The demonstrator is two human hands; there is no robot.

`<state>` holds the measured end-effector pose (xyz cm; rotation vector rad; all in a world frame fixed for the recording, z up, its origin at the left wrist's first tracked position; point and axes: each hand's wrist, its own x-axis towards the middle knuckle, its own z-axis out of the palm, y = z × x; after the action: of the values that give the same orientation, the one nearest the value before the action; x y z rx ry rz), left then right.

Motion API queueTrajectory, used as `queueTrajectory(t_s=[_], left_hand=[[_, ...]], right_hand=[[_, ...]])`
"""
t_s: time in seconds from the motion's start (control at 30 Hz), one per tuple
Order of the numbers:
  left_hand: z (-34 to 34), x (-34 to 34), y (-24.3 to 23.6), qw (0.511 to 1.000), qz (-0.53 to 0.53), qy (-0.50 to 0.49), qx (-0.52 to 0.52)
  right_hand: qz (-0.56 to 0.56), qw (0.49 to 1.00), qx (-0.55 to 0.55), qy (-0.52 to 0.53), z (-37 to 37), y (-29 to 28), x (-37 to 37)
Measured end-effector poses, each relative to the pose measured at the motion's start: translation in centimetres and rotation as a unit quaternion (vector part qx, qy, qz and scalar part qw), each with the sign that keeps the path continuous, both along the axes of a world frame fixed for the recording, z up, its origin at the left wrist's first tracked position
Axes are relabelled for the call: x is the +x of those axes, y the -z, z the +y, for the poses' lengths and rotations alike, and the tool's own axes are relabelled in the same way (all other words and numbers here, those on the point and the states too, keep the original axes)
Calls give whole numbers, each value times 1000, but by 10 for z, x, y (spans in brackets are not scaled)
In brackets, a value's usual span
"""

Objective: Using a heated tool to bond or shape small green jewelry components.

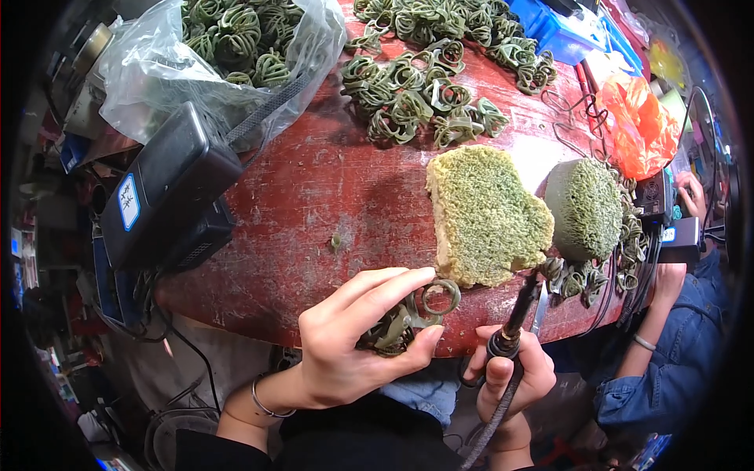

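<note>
My left hand (357,334) is closed round a cluster of dark green curled plastic plant pieces (400,326), with one ring-shaped curl standing up between thumb and forefinger. In my right hand (514,377) is a pen-shaped tool like a soldering iron (512,326), its blackened tip pointing up and a grey braided cord (493,424) trailing down. That tip is near the right lower edge of a rough yellow-green foam block (487,212). A thin silver blade (540,308) shows just right of the tool. Part of the cluster is hidden by my left fingers.
Piles of green curls (416,94) lie across the red worn tabletop (314,180). A plastic bag (149,86) of curls and a black box (169,180) stand left. A round foam piece (585,208), an orange bag (638,125) and another person's arm (656,314) are at right.
</note>
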<state>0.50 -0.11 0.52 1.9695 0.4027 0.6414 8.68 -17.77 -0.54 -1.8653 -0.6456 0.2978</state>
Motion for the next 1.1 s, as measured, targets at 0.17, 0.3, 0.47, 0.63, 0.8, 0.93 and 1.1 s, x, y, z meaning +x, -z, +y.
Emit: queueTrajectory(t_s=[0.17, 0.3, 0.47, 0.63, 0.8, 0.93, 1.1], left_hand=[[-3, 0, -6, 999, 20, 8, 46], [-2, 0, -9, 998, 19, 22, 51], [4, 1, -11, 999, 12, 44, 7], [1, 1, -10, 991, -13, 56, -120], [0, -4, -6, 885, -24, 34, -464], [2, -2, -2, 773, -58, 91, -625], [0, -1, -5, 894, 0, 134, -428]], right_hand=[[91, 994, 50, -20, 15, -19, 3], [93, 993, 69, -33, 25, -25, 1], [0, 992, -9, -128, 34, -36, 9], [70, 993, -20, -92, 32, -32, 6], [307, 943, 132, 4, 24, -38, 0], [397, 897, 195, -16, 20, -47, 3], [445, 874, 191, -34, 20, -48, 7]])
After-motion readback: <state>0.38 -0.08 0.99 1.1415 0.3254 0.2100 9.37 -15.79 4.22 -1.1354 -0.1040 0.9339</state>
